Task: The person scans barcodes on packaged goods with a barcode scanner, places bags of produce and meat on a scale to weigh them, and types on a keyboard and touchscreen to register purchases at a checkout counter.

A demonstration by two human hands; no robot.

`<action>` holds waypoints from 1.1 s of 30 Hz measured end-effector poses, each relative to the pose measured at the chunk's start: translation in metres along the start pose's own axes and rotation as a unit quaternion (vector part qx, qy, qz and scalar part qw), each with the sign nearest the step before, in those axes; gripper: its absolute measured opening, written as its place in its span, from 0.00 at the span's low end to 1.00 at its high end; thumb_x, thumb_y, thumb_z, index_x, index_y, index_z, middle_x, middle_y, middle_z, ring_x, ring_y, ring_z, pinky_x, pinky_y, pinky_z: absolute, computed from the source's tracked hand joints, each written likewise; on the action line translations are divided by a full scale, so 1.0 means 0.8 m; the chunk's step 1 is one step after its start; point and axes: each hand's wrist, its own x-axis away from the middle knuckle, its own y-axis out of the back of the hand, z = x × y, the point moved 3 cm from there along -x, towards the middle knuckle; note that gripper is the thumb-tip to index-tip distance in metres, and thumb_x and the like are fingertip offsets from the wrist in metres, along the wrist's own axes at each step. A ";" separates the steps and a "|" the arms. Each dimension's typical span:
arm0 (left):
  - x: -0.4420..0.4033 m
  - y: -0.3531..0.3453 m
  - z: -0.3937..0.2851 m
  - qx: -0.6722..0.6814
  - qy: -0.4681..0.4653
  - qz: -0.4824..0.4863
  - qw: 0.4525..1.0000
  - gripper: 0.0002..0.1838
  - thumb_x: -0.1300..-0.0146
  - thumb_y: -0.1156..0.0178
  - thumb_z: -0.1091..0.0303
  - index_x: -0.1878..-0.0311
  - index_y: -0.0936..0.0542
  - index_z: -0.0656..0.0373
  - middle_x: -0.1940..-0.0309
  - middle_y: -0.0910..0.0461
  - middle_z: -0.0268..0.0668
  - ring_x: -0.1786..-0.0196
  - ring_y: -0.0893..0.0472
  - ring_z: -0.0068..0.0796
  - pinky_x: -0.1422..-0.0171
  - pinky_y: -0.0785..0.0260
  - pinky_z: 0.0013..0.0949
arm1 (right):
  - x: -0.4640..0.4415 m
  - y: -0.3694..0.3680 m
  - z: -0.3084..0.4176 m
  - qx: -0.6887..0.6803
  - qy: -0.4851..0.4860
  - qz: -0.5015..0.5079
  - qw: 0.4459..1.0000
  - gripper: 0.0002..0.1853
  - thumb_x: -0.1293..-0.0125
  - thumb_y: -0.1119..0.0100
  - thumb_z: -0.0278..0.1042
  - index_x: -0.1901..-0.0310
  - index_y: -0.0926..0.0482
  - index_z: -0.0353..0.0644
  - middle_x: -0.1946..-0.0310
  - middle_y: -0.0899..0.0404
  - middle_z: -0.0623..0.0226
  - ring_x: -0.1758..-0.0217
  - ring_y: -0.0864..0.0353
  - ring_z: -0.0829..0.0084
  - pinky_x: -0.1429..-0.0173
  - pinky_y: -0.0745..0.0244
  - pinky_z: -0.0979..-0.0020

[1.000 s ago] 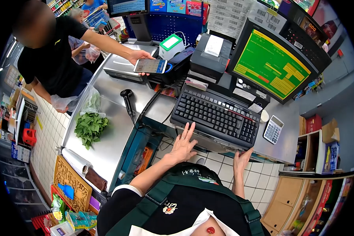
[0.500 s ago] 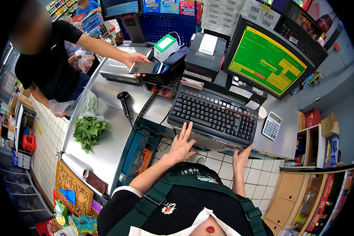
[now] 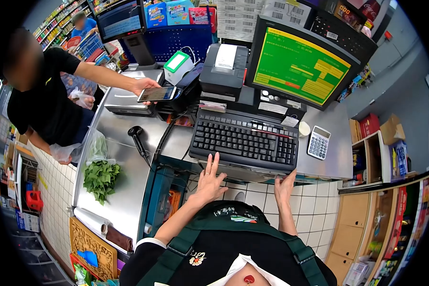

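My left hand [image 3: 209, 185] has its fingers spread, the tips at the front edge of the black keyboard [image 3: 245, 140]. Near the keyboard's front right corner is my right hand [image 3: 284, 189], fingers stretched out and apart, holding nothing. Behind the keyboard stands a monitor [image 3: 302, 69] with a green and yellow screen. Across the counter, a person in a black shirt holds a phone [image 3: 156, 94] over a dark device beside the white and green box [image 3: 178, 66]. That person's other hand is by a clear plastic bag [image 3: 64, 151].
A bunch of leafy greens [image 3: 101, 180] in a plastic bag lies on the metal counter [image 3: 124, 190]. A handheld barcode scanner [image 3: 137, 138] rests near it. A receipt printer [image 3: 222, 74] stands behind the keyboard, a calculator [image 3: 319, 143] to its right. Shelves [image 3: 367, 167] stand at the right.
My view has shifted, so the counter things sit further left. My hands stay by the keyboard's front edge. The other person still holds the phone at the device.
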 end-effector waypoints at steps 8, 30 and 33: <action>0.000 0.000 0.001 -0.005 -0.006 -0.001 1.000 0.23 0.55 0.26 0.61 0.56 0.20 0.57 0.24 0.69 0.52 0.23 0.64 0.57 0.34 0.41 0.56 | -0.001 -0.004 -0.006 -0.004 -0.006 0.010 1.000 0.43 0.45 0.41 0.22 0.31 0.55 0.26 0.52 0.33 0.46 0.58 0.26 0.58 0.56 0.25 0.64; 0.000 0.004 -0.002 -0.018 -0.001 0.013 1.000 0.24 0.54 0.26 0.60 0.54 0.19 0.58 0.24 0.69 0.53 0.23 0.64 0.57 0.34 0.40 0.56 | 0.001 0.029 0.013 0.104 -0.003 0.016 0.994 0.40 0.44 0.41 0.24 0.31 0.48 0.31 0.49 0.33 0.46 0.50 0.29 0.50 0.44 0.30 0.57; -0.001 0.004 -0.002 -0.016 -0.002 0.012 1.000 0.23 0.55 0.26 0.60 0.54 0.19 0.58 0.24 0.69 0.54 0.23 0.63 0.58 0.34 0.40 0.56 | 0.005 0.042 0.032 0.143 0.129 -0.075 0.978 0.39 0.42 0.42 0.24 0.31 0.48 0.33 0.46 0.34 0.45 0.46 0.30 0.46 0.38 0.34 0.57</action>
